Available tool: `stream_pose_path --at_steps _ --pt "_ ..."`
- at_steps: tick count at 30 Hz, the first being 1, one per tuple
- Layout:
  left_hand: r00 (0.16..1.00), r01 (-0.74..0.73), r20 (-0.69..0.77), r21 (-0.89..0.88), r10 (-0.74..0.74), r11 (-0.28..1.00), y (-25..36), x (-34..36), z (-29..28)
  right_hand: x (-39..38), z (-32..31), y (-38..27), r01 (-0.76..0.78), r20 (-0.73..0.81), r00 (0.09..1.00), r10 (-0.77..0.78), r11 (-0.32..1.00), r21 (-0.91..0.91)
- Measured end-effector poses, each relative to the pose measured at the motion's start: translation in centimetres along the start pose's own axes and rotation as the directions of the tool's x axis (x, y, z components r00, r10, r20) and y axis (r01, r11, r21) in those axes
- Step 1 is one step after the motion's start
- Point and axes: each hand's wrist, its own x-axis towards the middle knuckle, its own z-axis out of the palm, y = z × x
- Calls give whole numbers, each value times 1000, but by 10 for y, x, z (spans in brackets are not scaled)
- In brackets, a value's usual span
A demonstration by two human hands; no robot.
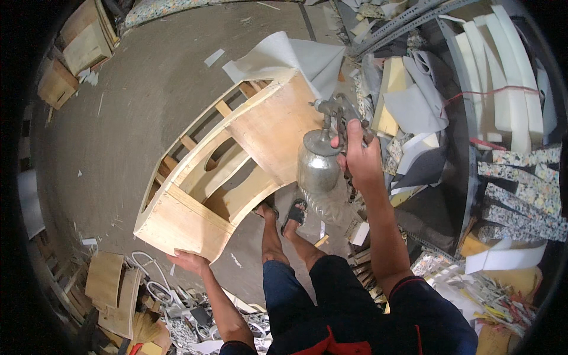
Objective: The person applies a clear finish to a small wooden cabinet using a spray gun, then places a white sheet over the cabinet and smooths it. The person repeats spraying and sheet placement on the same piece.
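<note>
A curved plywood frame (266,127) with open slatted sections and cut-out holes spans the middle of the head view, angled from lower left to upper right. My left hand (190,260) has its fingers on the frame's lower-left edge, partly hidden beneath it. My right hand (361,154) grips a metal spray gun (328,106) by its handle; a silver cup (318,171) hangs under the gun, in front of the frame's right part, and the nozzle points left. A coiled clear hose (319,207) shows below the cup.
A white sheet (313,62) lies behind the frame. Foam pieces (506,89) and cloth scraps (414,112) pile along the right, beside metal angle bars (390,32). Boards (103,284) and looped white cord (163,287) lie lower left, more boxes (80,47) upper left. My sandalled feet (294,213) stand below the frame.
</note>
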Motion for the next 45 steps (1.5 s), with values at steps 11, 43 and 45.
stream_pose_path --at_steps 11,43,45 --pt "996 91 2 59 -91 994 13 -1 -3 14 -30 2 -187 9 982 190 956 225" --pt "996 84 26 88 -87 993 40 15 -2 -43 -73 53 23 149 988 -41 992 123" --pt "992 127 13 102 -129 987 42 16 -2 -41 -67 53 1 93 996 -15 988 158"
